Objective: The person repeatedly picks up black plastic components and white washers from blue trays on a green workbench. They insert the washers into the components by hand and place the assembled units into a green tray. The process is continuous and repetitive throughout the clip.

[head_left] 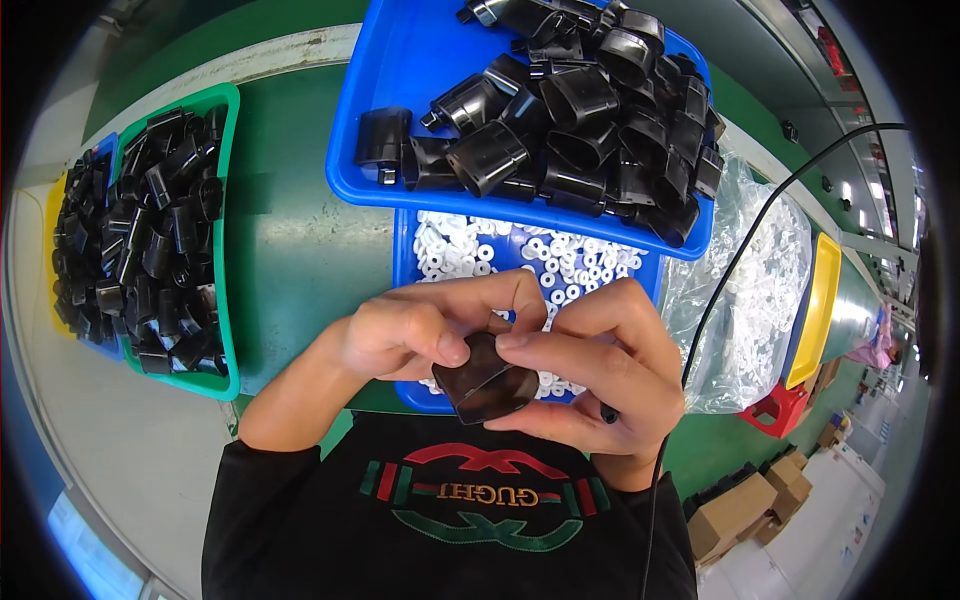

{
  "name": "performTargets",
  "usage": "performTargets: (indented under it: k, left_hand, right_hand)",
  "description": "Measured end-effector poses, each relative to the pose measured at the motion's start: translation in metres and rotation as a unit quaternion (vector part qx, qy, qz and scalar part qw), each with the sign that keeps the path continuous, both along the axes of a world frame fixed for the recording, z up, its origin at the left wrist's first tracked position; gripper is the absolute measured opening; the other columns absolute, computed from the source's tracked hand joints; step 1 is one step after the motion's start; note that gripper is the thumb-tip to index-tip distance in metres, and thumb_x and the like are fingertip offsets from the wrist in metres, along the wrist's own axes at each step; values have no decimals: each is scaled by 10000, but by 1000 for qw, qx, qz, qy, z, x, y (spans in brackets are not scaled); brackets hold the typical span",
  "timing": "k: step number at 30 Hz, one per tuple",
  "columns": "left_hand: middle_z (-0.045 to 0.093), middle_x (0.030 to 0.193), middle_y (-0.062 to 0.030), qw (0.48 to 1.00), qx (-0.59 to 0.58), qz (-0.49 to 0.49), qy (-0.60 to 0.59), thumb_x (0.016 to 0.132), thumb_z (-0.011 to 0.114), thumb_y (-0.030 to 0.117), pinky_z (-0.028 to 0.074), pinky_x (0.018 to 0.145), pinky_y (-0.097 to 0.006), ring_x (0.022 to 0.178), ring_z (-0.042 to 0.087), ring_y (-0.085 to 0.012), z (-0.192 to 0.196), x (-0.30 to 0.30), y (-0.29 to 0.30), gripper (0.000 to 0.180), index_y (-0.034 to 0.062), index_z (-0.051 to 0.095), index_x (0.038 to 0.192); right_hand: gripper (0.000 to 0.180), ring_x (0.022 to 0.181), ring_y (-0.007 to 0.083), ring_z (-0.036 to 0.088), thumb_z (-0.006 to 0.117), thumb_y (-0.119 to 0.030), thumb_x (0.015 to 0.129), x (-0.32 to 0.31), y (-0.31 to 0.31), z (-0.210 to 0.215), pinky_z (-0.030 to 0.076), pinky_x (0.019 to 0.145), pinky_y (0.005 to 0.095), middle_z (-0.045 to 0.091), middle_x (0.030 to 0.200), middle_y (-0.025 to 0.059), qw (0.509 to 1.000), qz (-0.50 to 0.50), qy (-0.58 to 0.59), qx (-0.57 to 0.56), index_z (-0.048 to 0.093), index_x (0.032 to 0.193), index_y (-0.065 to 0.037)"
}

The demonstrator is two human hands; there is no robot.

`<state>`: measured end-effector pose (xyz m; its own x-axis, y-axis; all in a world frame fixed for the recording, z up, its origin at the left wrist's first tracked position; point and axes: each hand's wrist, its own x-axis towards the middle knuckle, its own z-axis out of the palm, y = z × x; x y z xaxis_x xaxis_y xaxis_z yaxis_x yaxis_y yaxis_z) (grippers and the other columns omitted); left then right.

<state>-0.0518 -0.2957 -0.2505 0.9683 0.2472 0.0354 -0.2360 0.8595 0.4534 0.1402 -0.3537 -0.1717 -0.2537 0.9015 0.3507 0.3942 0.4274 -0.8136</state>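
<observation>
Both hands, left hand (pixel 405 335) and right hand (pixel 600 370), pinch one black plastic housing (pixel 485 380) between closed fingertips, held above the blue tray of white rings (pixel 405 250), close to the chest.

Left hand (pixel 420 335), right hand (pixel 590 365) — fingertips pinched together.

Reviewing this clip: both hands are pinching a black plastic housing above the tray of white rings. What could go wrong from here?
1. The black housing is held only by fingertips of the left hand and right hand; it might slip into the tray of white rings.
2. The blue bin overlaps that tray, so housings could topple in.
3. The black cable beside the right hand might snag.
</observation>
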Motion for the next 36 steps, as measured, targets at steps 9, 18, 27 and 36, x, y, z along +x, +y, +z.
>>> performTargets:
  k: [9, 18, 27, 36]
  left_hand:
    - [600, 1026, -141, 856, 484, 176, 52, 649, 732, 200, 483, 765, -317, 855, 612, -245, 29, -6, 18, 638, -26, 490, 1195]
    - [639, 789, -77, 783, 543, 243, 182, 654, 752, 44, 481, 603, -306, 682, 632, -236, 31, 0, 12, 279, 42, 625, 902]
    - [636, 756, -59, 820, 486, 225, 204, 645, 747, -36, 476, 586, -243, 658, 636, -151, 21, 15, -1, 245, 36, 620, 842]
    - [663, 755, -77, 835, 481, 160, 216, 653, 805, 107, 485, 597, -330, 668, 654, -249, 23, 13, 0, 339, 60, 614, 929]
  right_hand:
    - [544, 588, 132, 568, 876, -108, 549, 2, -1, 3, 463, 499, 264, 555, 861, 40, 999, -17, -25, 17, 730, 1072, -63]
    - [428, 484, 143, 525, 424, -333, 1010, 9, -1, 8, 406, 435, 259, 607, 653, 84, 974, 22, 225, 21, 570, 1209, 17]
    - [207, 328, 76, 379, 356, -209, 1058, 3, 8, 31, 294, 332, 218, 546, 494, 16, 862, 96, 495, 51, 539, 1122, -137]
    - [87, 542, 170, 605, 566, -76, 964, 5, 21, 13, 443, 430, 246, 668, 730, 132, 906, 190, 376, 31, 547, 1048, -71]
